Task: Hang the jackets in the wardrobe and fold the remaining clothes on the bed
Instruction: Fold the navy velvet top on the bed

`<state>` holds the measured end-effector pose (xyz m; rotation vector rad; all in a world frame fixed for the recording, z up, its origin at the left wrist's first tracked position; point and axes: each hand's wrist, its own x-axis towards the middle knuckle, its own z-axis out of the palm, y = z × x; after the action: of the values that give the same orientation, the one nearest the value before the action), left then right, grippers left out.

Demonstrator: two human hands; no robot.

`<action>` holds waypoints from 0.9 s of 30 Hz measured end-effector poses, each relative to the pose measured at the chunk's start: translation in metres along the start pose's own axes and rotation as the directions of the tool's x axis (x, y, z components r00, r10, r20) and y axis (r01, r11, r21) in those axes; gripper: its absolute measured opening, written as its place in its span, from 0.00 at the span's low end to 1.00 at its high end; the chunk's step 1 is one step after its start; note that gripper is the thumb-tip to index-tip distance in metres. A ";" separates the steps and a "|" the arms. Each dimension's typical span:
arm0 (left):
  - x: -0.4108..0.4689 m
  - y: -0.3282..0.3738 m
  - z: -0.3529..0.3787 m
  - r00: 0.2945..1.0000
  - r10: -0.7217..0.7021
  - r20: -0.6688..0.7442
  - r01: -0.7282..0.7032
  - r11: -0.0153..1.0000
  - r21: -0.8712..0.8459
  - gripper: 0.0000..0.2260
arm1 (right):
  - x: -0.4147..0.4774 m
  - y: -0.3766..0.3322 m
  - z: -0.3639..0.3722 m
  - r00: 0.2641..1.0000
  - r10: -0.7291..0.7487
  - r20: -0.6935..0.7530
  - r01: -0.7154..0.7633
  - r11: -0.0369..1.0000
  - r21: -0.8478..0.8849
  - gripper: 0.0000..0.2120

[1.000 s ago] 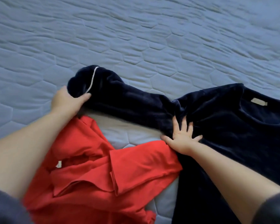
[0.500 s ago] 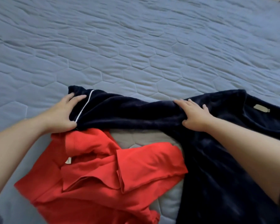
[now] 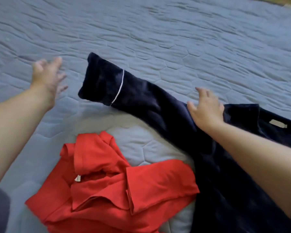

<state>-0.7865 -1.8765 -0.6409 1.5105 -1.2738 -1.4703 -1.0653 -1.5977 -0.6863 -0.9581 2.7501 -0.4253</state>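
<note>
Across the blue-grey quilted bedspread [image 3: 158, 31], a navy velvet top [image 3: 225, 182] lies at 4 o'clock, its white-piped sleeve [image 3: 141, 98] stretched flat toward 10 o'clock. A red shirt [image 3: 107, 190] lies crumpled at 6 o'clock. The right hand [image 3: 207, 111], fingers spread, rests on the sleeve's shoulder end at 3 o'clock. The blurred left hand [image 3: 46, 74], fingers splayed, holds nothing at 9 o'clock.

— Where do we find the collared shirt [image 3: 118, 190]?
— On the bed [image 3: 141, 31], nearest us. The long-sleeved top [image 3: 225, 182] lies just to its right, its sleeve [image 3: 124, 91] stretched leftward across the bed behind the shirt.
</note>
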 end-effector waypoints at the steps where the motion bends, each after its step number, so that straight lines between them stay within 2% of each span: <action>1: -0.006 -0.013 0.005 1.000 -0.019 0.019 0.016 0.990 0.142 0.24 | -0.009 -0.002 0.010 0.999 -0.028 0.036 0.030 0.998 -0.052 0.28; 3: -0.014 -0.044 0.011 0.999 -0.049 0.010 0.041 0.923 0.382 0.26 | -0.022 -0.001 0.033 0.993 -0.060 0.104 0.073 0.989 -0.127 0.31; 5: -0.014 -0.070 0.015 0.999 -0.039 0.005 0.032 0.877 0.480 0.25 | -0.026 0.004 0.059 0.984 -0.068 0.163 0.098 0.979 -0.181 0.31; 8: -0.006 -0.088 0.029 0.996 0.070 0.050 -0.086 0.854 0.514 0.23 | -0.030 0.018 0.097 0.979 -0.072 0.190 0.123 0.954 -0.272 0.31; 11: 0.013 -0.089 0.043 0.970 0.238 0.052 -0.228 0.811 0.539 0.27 | -0.037 0.025 0.125 0.991 -0.110 0.081 0.130 0.937 -0.325 0.30; 13: 0.029 -0.087 0.053 0.971 0.229 0.063 -0.228 0.827 0.513 0.27 | -0.034 0.028 0.133 0.992 -0.126 0.024 0.127 0.944 -0.305 0.31; 15: 0.036 -0.088 0.060 0.976 0.197 0.095 -0.216 0.809 0.547 0.20 | -0.031 0.029 0.133 0.991 -0.131 0.015 0.129 0.946 -0.296 0.31; 17: 0.036 -0.087 0.056 0.970 0.233 0.072 -0.223 0.731 0.645 0.11 | -0.033 0.026 0.132 0.992 -0.122 0.028 0.125 0.948 -0.292 0.32; 20: 0.036 -0.080 0.034 0.962 0.273 -0.005 -0.169 0.611 0.774 0.11 | -0.034 0.026 0.128 0.994 -0.100 0.054 0.111 0.950 -0.293 0.32; 23: 0.027 -0.086 0.011 0.989 0.148 -0.006 -0.065 0.465 0.883 0.15 | -0.032 0.026 0.124 0.992 -0.096 0.077 0.114 0.954 -0.278 0.32; 24: 0.023 -0.090 0.009 0.995 0.097 0.007 -0.050 0.447 0.893 0.14 | -0.032 0.026 0.123 0.992 -0.098 0.080 0.116 0.956 -0.271 0.31; 27: 0.020 -0.098 0.015 0.999 0.049 -0.009 -0.016 0.491 0.871 0.10 | -0.031 0.025 0.122 0.990 -0.101 0.099 0.124 0.955 -0.268 0.31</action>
<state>-0.7848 -1.8634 -0.7417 2.0767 -2.2112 -0.6979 -1.0220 -1.5837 -0.8066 -1.1720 2.7320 -0.0174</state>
